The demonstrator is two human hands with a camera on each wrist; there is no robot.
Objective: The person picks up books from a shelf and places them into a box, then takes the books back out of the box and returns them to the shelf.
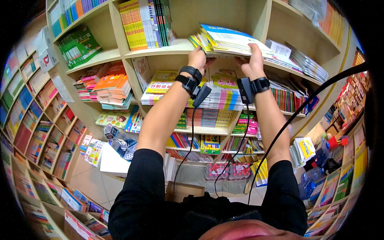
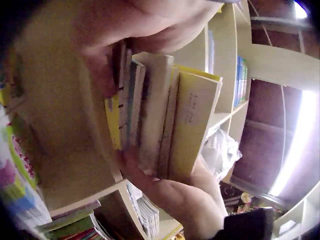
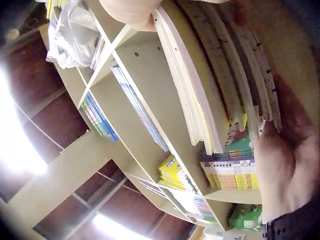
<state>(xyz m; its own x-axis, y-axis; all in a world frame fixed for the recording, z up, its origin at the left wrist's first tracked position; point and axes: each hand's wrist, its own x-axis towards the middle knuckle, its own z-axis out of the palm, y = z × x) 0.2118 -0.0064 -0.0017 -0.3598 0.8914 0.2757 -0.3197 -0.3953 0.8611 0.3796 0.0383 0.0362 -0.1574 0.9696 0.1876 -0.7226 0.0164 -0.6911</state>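
Note:
A stack of thin books, a blue-and-white cover on top, is held between both hands at the front edge of an upper shelf. My left hand grips its left end, fingers curling underneath. At the right end my right hand has the thumb on top and the fingers below. The left wrist view shows the books' edges unevenly lined up, a yellow cover among them. From the right wrist, the page edges fan slightly, with my left hand at the far end.
Yellow and white books stand upright left of the stack. To its right lie slanted booklets. Piles of books fill the shelf below. A black cable crosses by the right arm, and thinner cables hang from both wrists.

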